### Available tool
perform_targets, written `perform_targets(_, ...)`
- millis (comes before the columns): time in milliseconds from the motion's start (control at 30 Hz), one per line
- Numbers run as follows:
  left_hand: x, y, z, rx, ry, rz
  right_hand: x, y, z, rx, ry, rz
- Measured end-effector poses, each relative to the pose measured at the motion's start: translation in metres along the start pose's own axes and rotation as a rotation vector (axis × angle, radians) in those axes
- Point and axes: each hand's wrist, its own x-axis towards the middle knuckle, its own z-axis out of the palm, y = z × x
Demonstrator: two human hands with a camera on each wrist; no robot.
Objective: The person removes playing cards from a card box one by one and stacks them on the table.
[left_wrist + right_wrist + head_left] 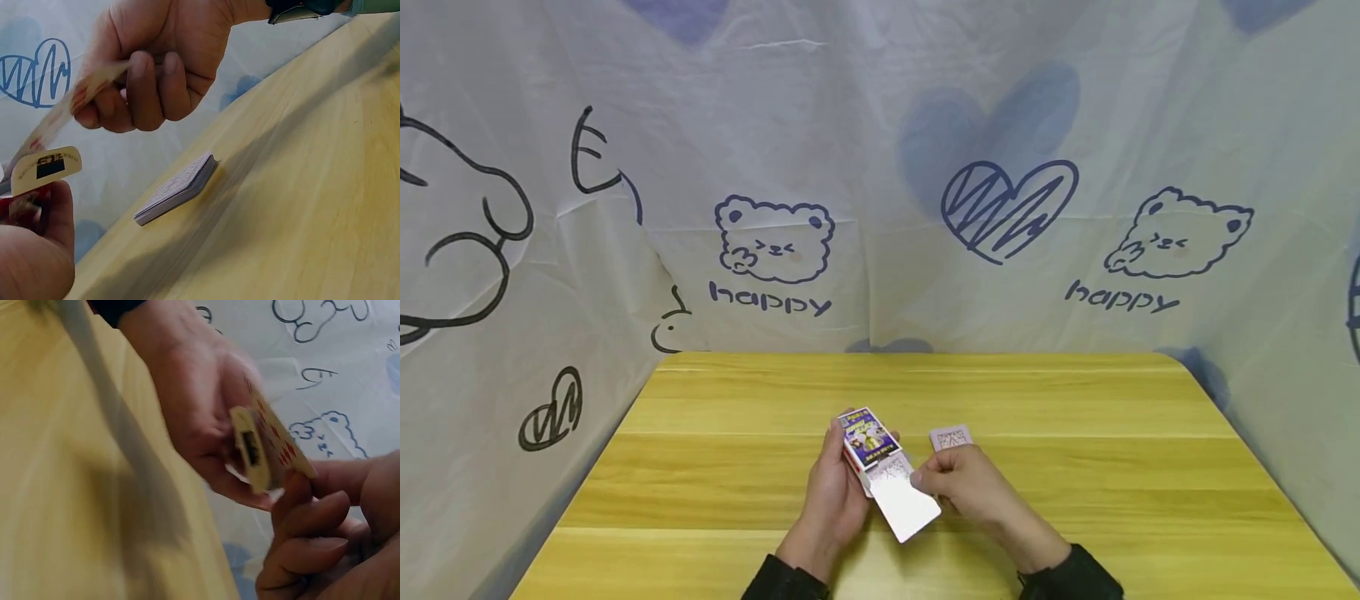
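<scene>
My left hand (837, 492) grips a purple and yellow playing card box (868, 435), tilted above the table. Out of the box's near end sticks a playing card (904, 502), its back up and shining with glare. My right hand (973, 487) pinches that card's right edge between thumb and fingers. Red pips on the card's underside (275, 430) show in the right wrist view, beside the box's open flap (250, 450). A squared stack of playing cards (176, 189) lies back-up on the table, just beyond my right hand in the head view.
The wooden table (737, 450) has light yellow grain and rounded far corners. A pale cloth (880, 150) with drawn hearts and bears hangs behind it and along both sides.
</scene>
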Motion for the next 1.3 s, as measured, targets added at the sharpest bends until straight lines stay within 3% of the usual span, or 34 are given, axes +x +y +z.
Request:
perform_targets(67, 0.001, 0.000, 0.000, 0.006, 0.042, -0.005, 0.000, -0.002, -0.006, 0.003, -0.031, 0.009)
perform_targets(167, 0.003, -0.001, -0.002, 0.008, 0.083, -0.015, 0.001, -0.005, -0.016, -0.012, -0.012, 0.009)
perform_targets(367, 0.004, 0.000, -0.003, -0.072, 0.112, -0.094, 0.008, -0.006, -0.042, -0.123, 0.266, 0.024)
perform_targets(433, 0.002, 0.001, -0.002, -0.132, 0.107, -0.143, 0.010, -0.002, -0.053, -0.222, 0.359, 0.032)
perform_targets(533, -0.001, 0.004, -0.001, -0.207, 0.101, -0.198, 0.013, 0.005, -0.068, -0.373, 0.432, 0.049)
perform_targets(633, -0.003, 0.006, 0.000, -0.222, 0.091, -0.218, 0.016, 0.014, -0.079, -0.456, 0.443, 0.088)
perform_targets(733, -0.003, 0.006, 0.000, -0.200, 0.085, -0.225, 0.019, 0.021, -0.083, -0.458, 0.420, 0.123)
perform_targets(1033, -0.002, 0.002, 0.000, -0.106, 0.086, -0.214, 0.027, 0.036, -0.069, -0.408, 0.394, 0.157)
perform_targets(1300, -0.002, 0.001, -0.001, -0.111, 0.089, -0.225, 0.031, 0.043, -0.063, -0.387, 0.404, 0.162)
